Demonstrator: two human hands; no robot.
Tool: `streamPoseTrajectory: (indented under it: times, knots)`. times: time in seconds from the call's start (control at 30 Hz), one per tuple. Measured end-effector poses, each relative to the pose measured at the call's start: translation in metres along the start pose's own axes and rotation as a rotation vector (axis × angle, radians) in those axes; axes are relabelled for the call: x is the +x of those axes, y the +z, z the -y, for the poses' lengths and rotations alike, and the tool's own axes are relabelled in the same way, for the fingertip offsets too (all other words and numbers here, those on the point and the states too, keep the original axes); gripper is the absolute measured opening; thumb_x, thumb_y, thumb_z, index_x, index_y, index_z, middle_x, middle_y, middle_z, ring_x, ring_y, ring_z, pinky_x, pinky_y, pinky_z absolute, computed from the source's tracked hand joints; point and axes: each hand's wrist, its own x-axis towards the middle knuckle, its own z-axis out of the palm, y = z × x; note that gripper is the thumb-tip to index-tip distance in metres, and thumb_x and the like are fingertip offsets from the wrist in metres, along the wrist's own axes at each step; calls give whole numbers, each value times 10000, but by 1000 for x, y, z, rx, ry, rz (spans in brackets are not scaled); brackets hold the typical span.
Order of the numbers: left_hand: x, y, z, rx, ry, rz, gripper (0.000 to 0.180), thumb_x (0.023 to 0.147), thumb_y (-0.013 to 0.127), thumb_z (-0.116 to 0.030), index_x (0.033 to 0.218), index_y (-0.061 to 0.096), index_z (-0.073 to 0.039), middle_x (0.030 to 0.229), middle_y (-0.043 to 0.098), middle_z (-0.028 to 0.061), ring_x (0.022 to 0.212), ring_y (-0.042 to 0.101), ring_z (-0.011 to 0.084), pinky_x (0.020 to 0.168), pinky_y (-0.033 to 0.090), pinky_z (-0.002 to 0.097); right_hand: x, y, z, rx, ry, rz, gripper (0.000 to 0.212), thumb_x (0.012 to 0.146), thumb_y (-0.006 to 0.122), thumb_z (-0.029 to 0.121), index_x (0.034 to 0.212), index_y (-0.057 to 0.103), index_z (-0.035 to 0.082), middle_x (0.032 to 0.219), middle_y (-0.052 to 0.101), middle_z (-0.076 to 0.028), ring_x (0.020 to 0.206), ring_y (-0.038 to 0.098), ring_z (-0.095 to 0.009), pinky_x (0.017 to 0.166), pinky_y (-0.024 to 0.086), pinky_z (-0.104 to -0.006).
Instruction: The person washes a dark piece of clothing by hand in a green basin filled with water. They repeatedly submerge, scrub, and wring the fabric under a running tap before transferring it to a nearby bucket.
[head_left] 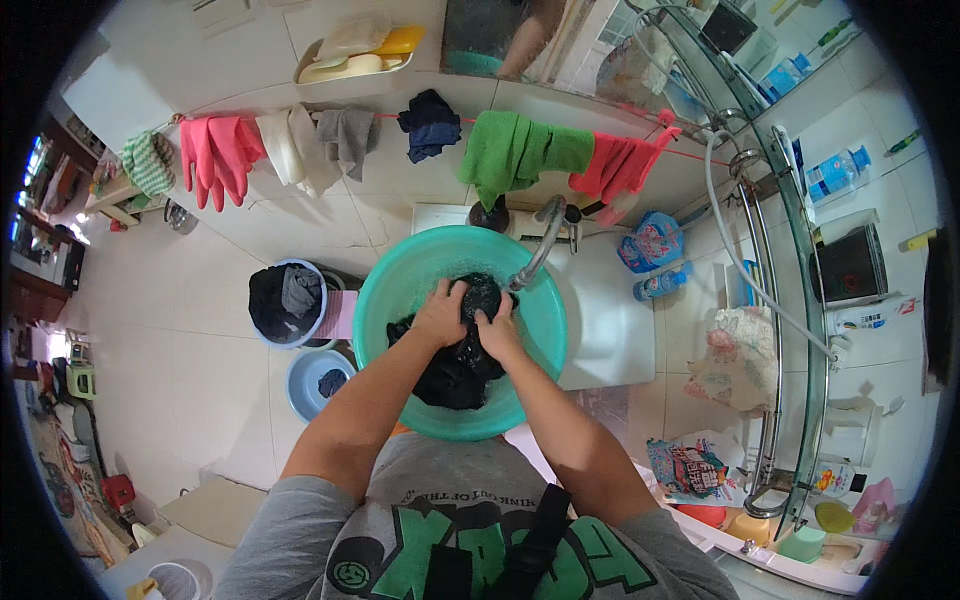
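A: The dark wet cloth is under your hands, in the turquoise basin; part lies bunched up between them.

B: And your fingers? Your left hand and right hand both touch it with fingers bent, but their tips sink into the folds, so I can't tell whether they pinch it.

A: Mind the tap: its spout reaches over the rim, just beyond your right hand. A dark round container stands behind the basin.

B: To your right, the white tabletop shows, with a blue detergent pouch and a blue bottle beyond it.

A: On your left there's a bucket of dark clothes, near a small blue basin with a dark cloth piece.

B: Past the basin, pink gloves and a green towel hang from a line.
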Motion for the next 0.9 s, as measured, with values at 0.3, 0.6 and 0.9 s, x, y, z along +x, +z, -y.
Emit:
streamPoseTrajectory:
  times: [0.3, 0.6, 0.9]
  knots:
    - [-25, 19, -51, -543, 43, -280, 263, 887, 671, -262, 841, 652, -3, 787, 677, 208, 748, 680, 345, 704, 519, 468, 41, 26, -31, 1150, 3, 343, 437, 987, 551, 427, 1219, 591, 59, 1110, 648, -92, 989, 637, -233, 857, 538, -414]
    - [1, -10, 23, 198, -224, -300, 245, 917, 554, -233, 1044, 616, -32, 1174, 648, 210, 1092, 641, 344, 879, 535, 487, -31, -42, 43, 547, 158, 515, 531, 977, 542, 387, 1386, 521, 48, 1232, 616, -121, 1137, 591, -271, 1004, 460, -396]
    - [-19, -20, 10, 706, 246, 309, 740, 924, 515, -523, 1562, 310, -211, 1659, 155, 52, 1509, 175, 285, 1119, 242, 672, -55, -44, 21, -887, -545, 109, 802, 826, 725, 242, 1514, 344, 83, 1599, 126, -276, 1419, 247, -494, 1116, 327, -567]
